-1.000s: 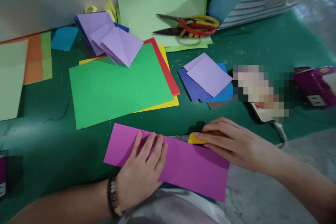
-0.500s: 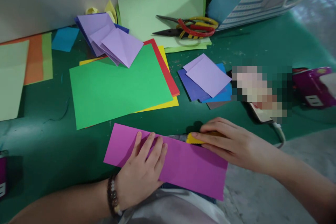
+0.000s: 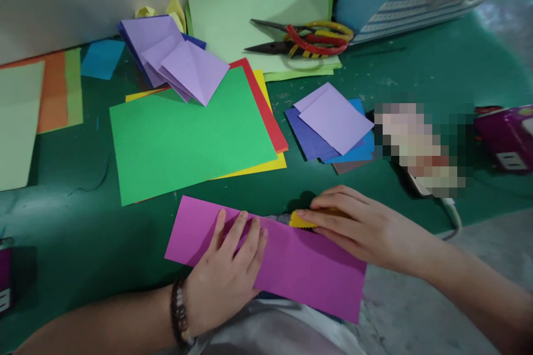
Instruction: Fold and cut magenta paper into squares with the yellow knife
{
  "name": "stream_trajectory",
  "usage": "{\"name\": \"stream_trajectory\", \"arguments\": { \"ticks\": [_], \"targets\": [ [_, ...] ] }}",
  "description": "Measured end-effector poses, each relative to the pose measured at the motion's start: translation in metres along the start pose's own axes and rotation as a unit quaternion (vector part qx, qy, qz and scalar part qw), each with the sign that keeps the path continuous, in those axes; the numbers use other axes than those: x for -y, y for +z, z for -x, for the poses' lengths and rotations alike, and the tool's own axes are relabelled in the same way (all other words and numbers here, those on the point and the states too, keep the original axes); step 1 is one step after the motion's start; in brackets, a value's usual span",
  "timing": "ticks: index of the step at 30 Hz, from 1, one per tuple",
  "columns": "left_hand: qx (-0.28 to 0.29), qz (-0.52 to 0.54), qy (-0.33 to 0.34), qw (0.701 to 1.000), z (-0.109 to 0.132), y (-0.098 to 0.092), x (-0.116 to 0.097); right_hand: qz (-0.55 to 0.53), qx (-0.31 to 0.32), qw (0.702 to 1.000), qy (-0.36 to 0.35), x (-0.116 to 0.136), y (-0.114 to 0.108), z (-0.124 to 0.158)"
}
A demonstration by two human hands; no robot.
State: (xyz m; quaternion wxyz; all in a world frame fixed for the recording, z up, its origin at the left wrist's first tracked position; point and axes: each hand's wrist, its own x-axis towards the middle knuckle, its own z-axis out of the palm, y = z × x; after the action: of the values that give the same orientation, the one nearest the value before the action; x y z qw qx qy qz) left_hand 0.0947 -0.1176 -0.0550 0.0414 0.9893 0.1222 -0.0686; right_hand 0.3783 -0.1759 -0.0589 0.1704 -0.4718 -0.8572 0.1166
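A folded magenta paper point(image 3: 308, 266) lies slantwise at the table's front edge, its right end jutting past it. My left hand point(image 3: 229, 266) rests on the left half, fingers spread and pressing down. In my right hand point(image 3: 358, 222) is a yellow utility knife point(image 3: 303, 219), gripped with the fingers wrapped round its handle. Its grey blade point(image 3: 277, 218) points left along the paper's upper edge, partly hidden by the paper; whether it sits inside the fold I cannot tell.
Behind the paper lie green sheets point(image 3: 191, 138) over red and yellow ones, with folded lilac papers point(image 3: 200, 69) on top. Scissors point(image 3: 308, 39) rest on pale green sheets point(image 3: 225, 16). More small papers point(image 3: 335, 116), a blurred-out object point(image 3: 420, 144) and a purple box point(image 3: 506, 138) stand rightward.
My right hand and the utility knife have slid slightly left along the paper's upper edge. My left hand stays in place. The view has shifted a little.
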Motion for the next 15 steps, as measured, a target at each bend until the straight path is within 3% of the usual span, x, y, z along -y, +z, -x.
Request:
{"name": "stream_trajectory", "arguments": {
  "ticks": [9,15],
  "targets": [
    [-0.003,0.011,-0.006,1.000,0.000,0.001,0.001,-0.014,0.001,0.999,0.031,-0.005,0.000,0.012],
    [-0.051,0.045,0.009,0.998,-0.001,0.000,0.003,0.002,0.009,0.999,0.038,-0.011,-0.011,0.021]
  ]
}}
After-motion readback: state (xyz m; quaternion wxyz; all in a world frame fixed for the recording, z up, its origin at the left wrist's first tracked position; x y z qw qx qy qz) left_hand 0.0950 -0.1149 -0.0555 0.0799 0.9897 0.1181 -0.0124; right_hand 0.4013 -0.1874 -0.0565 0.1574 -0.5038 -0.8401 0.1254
